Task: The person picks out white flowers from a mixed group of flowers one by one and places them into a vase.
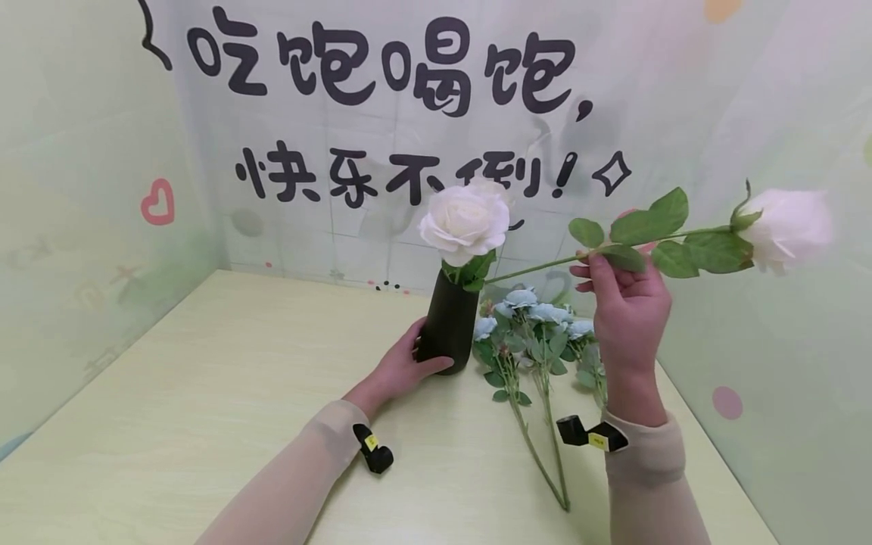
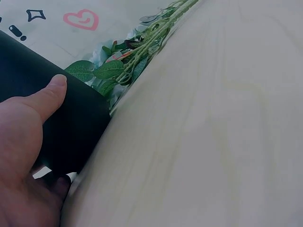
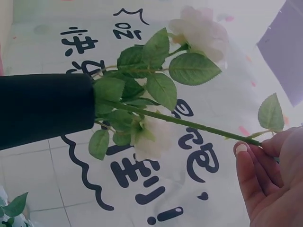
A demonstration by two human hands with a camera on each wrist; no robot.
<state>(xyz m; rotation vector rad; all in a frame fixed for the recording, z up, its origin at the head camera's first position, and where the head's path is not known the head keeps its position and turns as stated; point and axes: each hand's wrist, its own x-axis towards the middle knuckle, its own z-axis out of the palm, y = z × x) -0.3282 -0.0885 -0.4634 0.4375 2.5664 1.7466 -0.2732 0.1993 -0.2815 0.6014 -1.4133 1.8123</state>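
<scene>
My left hand point(image 1: 402, 367) grips the lower part of a black vase point(image 1: 451, 322), which leans slightly to the right in the head view. Its thumb lies across the vase's side in the left wrist view. White roses point(image 1: 466, 223) with green leaves stand in the vase; two blooms show in the right wrist view. To the right of the vase, my right hand point(image 1: 633, 310) pinches the leafy stem point(image 3: 189, 123) of another white rose point(image 1: 783, 227). That stem slants down to the left, its lower end inside the vase mouth, where the tip is hidden.
Artificial blue flowers point(image 1: 524, 299) lie on the light wooden table point(image 1: 272, 378) right of the vase, their stems pointing towards me. A printed backdrop point(image 1: 381, 250) with large dark characters stands behind. Pale side walls point(image 1: 783, 378) flank the table.
</scene>
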